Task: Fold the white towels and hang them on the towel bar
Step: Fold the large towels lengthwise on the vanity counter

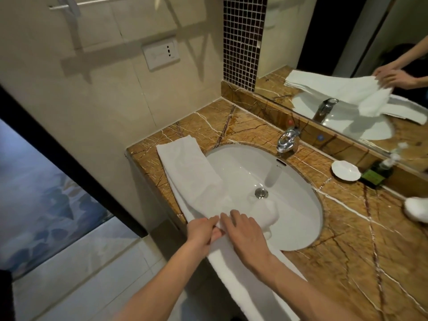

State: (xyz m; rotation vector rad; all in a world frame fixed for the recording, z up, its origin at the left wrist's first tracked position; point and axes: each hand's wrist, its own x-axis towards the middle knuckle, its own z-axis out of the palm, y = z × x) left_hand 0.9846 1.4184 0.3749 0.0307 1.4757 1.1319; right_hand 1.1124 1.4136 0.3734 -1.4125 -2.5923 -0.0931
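A long white towel (190, 172) lies along the left and front rim of the white sink (298, 200), folded lengthwise, with part of it sagging into the basin. My left hand (202, 231) pinches the towel's edge near the sink's front left. My right hand (245, 235) rests flat on the towel right beside it, fingers spread. The chrome towel bar (97, 2) runs along the wall at the top left, with something white hanging on it. Another white towel (416, 208) shows at the right edge of the counter.
The brown marble counter (361, 239) holds a chrome faucet (288, 140), a white soap dish (345, 170) and a small dark bottle tray (376, 176). A mirror (347, 54) stands behind. A wall socket (161, 54) sits above the counter's left end. Pale floor tiles (76, 274) lie at the left.
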